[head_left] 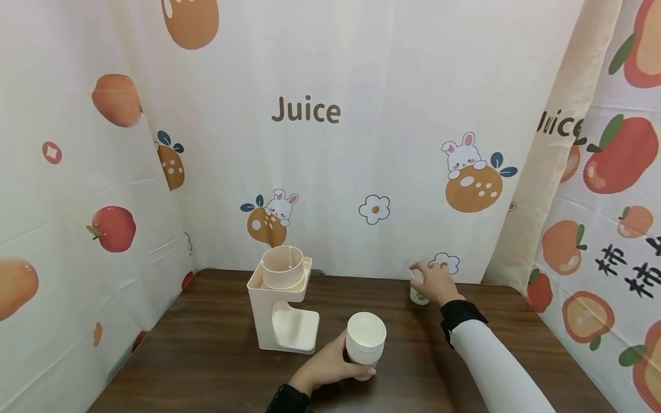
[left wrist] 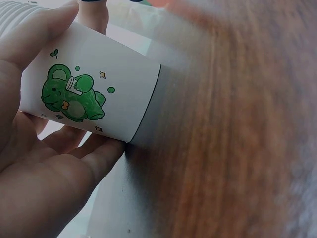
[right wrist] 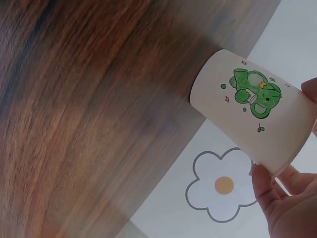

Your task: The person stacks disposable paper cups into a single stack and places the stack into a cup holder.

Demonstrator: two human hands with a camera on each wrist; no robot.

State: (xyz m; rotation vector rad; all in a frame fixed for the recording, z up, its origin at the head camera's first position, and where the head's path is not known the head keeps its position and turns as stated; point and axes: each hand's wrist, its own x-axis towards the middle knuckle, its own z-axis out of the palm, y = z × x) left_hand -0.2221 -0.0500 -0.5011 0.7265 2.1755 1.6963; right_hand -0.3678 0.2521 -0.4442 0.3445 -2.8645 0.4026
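Near the front of the table, my left hand [head_left: 330, 362] grips a stack of white paper cups [head_left: 366, 339], its fingers and thumb curled round the side. The left wrist view shows a green bear printed on the lowest cup [left wrist: 114, 84], whose base is at the tabletop. Toward the back right, my right hand [head_left: 436, 283] holds a single paper cup [head_left: 419, 295] near its rim. That same cup [right wrist: 247, 106] bears a green bear too, and the thumb and fingers [right wrist: 265, 186] pinch its rim end. Its base is at the wooden surface.
A cream cup holder [head_left: 263, 321] with a round tube on top and a flat foot stands left of the stack. The dark wooden table [head_left: 206, 344] meets a fruit-printed curtain [head_left: 330, 166] along its back edge, with more printed cloth at both sides.
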